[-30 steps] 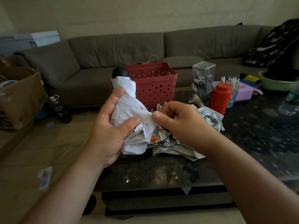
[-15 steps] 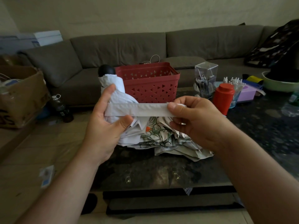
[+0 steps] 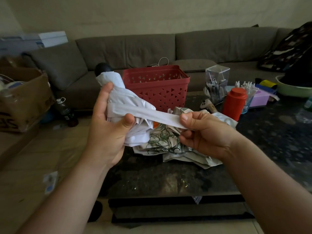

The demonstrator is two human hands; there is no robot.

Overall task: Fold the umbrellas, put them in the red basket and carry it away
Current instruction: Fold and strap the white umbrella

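Note:
My left hand point(image 3: 108, 132) grips a bunched white umbrella point(image 3: 125, 98) with a black knob at its far end, held above the table's near left corner. Its white closure strap point(image 3: 152, 114) stretches to the right, pinched at its end by my right hand point(image 3: 202, 132). Under the hands a second umbrella point(image 3: 168, 142), cream with a green leaf print, lies crumpled on the dark table point(image 3: 168, 179). The red basket point(image 3: 157, 86) stands behind them on the table; nothing shows inside it from here.
A red canister point(image 3: 233, 103), a clear pen holder point(image 3: 216, 83), a purple box point(image 3: 259, 98) and a green bowl point(image 3: 293, 90) crowd the table's right side. A grey sofa point(image 3: 152, 48) runs behind. A cardboard box point(image 3: 22, 98) and a dark bottle point(image 3: 67, 114) stand at the left.
My right hand has drawn the white strap out from the bundle to the right and now holds it stretched, slanting slightly down. The left hand has kept its grip on the umbrella.

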